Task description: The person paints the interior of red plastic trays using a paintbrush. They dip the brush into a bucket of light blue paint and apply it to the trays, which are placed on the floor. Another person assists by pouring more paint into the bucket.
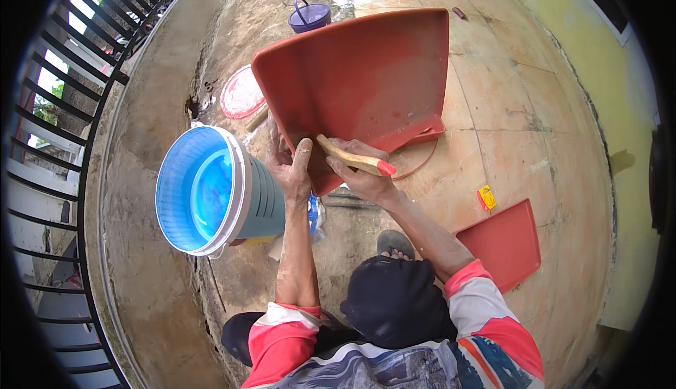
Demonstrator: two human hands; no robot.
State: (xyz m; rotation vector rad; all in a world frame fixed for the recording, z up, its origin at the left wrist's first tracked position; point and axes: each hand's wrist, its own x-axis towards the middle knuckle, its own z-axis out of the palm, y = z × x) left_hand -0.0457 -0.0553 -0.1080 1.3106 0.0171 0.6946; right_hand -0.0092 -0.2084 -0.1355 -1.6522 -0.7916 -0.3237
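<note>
My left hand (pixel 289 164) grips the lower left edge of a large red plastic tray (pixel 369 77), thumb on the inner face and fingers behind the rim. The tray is tilted up before me. My right hand (pixel 367 170) holds a brush-like tool by its wooden handle (pixel 351 157), which has a red end; its working end is hidden behind my fingers, against the tray's lower part. A blue bucket (pixel 264 193) with a white rim stands beside my left forearm, with bright blue liquid (pixel 212 185) inside.
Purple paint pails (pixel 309 16) stand beyond the tray, near a white-smeared round lid (pixel 243 92). At right, a second red tray (pixel 509 246) and a small yellow packet (pixel 486 198) lie on the tiled floor. A black metal railing (pixel 84 178) runs along the left, a yellow wall (pixel 581 61) along the right.
</note>
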